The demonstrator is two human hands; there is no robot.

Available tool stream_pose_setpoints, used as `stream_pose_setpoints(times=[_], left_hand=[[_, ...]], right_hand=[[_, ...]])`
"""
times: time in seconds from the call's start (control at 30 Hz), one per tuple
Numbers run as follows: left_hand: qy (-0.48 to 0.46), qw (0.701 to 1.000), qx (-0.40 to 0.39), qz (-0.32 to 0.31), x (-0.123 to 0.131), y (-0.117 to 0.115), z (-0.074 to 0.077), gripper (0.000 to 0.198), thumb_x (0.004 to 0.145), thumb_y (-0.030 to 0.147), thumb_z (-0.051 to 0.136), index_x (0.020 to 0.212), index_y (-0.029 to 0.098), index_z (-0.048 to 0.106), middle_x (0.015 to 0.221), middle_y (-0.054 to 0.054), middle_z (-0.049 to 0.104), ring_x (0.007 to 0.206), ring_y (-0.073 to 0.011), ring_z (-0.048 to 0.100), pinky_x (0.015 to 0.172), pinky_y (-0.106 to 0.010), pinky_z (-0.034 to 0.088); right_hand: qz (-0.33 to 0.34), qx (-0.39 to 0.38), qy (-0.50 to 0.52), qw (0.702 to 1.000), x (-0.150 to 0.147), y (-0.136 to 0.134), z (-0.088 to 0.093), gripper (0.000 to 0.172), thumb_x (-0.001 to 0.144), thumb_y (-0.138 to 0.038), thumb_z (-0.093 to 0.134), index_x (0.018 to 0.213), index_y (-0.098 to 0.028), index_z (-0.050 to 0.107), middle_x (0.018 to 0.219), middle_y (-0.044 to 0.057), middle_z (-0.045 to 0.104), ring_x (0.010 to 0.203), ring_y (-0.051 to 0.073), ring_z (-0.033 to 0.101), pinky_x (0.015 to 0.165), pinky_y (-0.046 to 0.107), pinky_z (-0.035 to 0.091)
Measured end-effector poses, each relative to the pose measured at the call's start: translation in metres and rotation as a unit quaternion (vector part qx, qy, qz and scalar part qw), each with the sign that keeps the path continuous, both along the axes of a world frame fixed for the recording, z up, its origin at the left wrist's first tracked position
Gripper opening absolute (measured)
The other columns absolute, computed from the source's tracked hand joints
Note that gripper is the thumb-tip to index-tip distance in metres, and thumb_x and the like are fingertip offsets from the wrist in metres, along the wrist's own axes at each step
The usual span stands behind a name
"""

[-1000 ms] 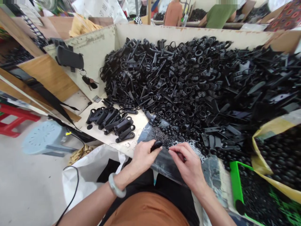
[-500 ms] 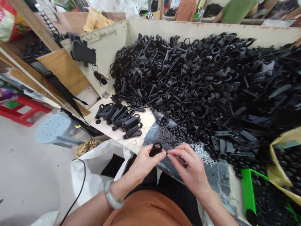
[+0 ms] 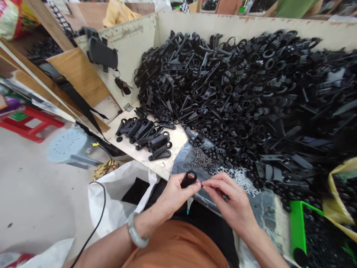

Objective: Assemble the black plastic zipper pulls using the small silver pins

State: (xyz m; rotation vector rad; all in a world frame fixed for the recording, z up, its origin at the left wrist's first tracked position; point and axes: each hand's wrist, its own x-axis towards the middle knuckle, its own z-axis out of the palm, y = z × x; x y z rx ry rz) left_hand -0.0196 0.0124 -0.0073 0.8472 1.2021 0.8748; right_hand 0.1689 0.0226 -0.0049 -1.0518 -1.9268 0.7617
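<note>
My left hand [image 3: 175, 195] is closed around a black plastic part with a ring-shaped end [image 3: 189, 178]. My right hand [image 3: 230, 197] pinches something tiny and dark at the left hand's fingertips; it is too small to name, and something dark shows under its curled fingers. Just beyond the hands lie small brown-grey pieces [image 3: 201, 159] and a pile of silvery screws or pins [image 3: 241, 179] on a dark mat [image 3: 262, 208]. Several black arm-shaped parts [image 3: 158, 143] are lined up on the pale board to the left.
A large heap of black parts [image 3: 217, 89] fills the pale-walled bin. Keys [image 3: 122, 86] hang from a black holder [image 3: 103, 55] at the left. A green box [image 3: 296, 227] and yellow bag [image 3: 336, 201] stand right, a white sack [image 3: 104, 208] below left.
The view has shifted slightly, so most things appear a little farther right. Both hands keep their holds, with the fingertips still close together.
</note>
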Motion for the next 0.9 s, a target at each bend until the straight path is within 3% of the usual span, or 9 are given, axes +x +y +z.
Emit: stream_pose_setpoints(times=[0.2,0.37,0.5,0.6,0.77,0.9], left_hand=[[-0.065,0.996,-0.058,-0.013,0.001,-0.001,0.003,0.035,0.077,0.045,0.082,0.085,0.016,0.065,0.061,0.008,0.043,0.047,-0.0045,0.027,0.043,-0.021,0.019],[-0.159,0.983,-0.087,0.015,0.01,0.001,0.005,0.032,0.074,0.037,0.085,0.084,0.015,0.064,0.059,0.01,0.042,0.045,-0.0026,0.026,0.042,-0.02,0.015],[-0.213,0.961,-0.163,0.072,0.018,0.001,0.004,0.033,0.069,0.029,0.088,0.082,0.016,0.06,0.059,0.01,0.045,0.044,-0.0014,0.03,0.043,-0.019,0.016],[-0.256,0.931,-0.24,0.102,0.021,0.0,0.004,0.041,0.064,0.024,0.09,0.072,0.02,0.05,0.052,0.011,0.043,0.042,-0.0025,0.03,0.044,-0.019,0.018],[-0.289,0.913,-0.282,0.066,0.021,-0.003,0.009,0.04,0.071,0.026,0.084,0.068,0.022,0.044,0.045,0.01,0.044,0.041,-0.0046,0.033,0.049,-0.021,0.024],[-0.296,0.926,-0.235,0.011,0.016,-0.006,0.015,0.017,0.073,0.023,0.072,0.076,0.018,0.056,0.052,0.005,0.051,0.047,-0.007,0.039,0.052,-0.023,0.029]], right_hand=[[0.001,-0.104,0.063,0.993,0.0,-0.001,0.001,0.01,0.095,-0.022,0.067,0.091,-0.022,0.077,0.081,0.001,0.066,0.065,0.012,0.058,0.055,0.022,0.045],[-0.073,-0.198,0.147,0.966,-0.005,-0.006,-0.004,0.016,0.091,-0.036,0.073,0.092,-0.021,0.076,0.076,0.0,0.064,0.059,0.011,0.053,0.051,0.022,0.044],[-0.076,-0.13,0.122,0.981,-0.005,-0.009,-0.006,0.009,0.092,-0.028,0.071,0.092,-0.024,0.079,0.082,0.002,0.068,0.06,0.011,0.054,0.052,0.022,0.043],[-0.077,-0.091,0.098,0.988,-0.004,-0.011,-0.008,0.013,0.092,-0.022,0.072,0.101,-0.026,0.079,0.083,0.001,0.068,0.057,0.009,0.052,0.05,0.021,0.042],[-0.101,-0.063,0.084,0.989,-0.005,-0.016,-0.01,0.011,0.09,-0.019,0.072,0.099,-0.024,0.077,0.083,0.0,0.067,0.056,0.009,0.053,0.049,0.021,0.044],[-0.114,-0.075,0.092,0.986,-0.004,-0.017,-0.011,0.009,0.091,-0.02,0.071,0.098,-0.024,0.076,0.083,0.0,0.067,0.058,0.01,0.056,0.05,0.021,0.045]])
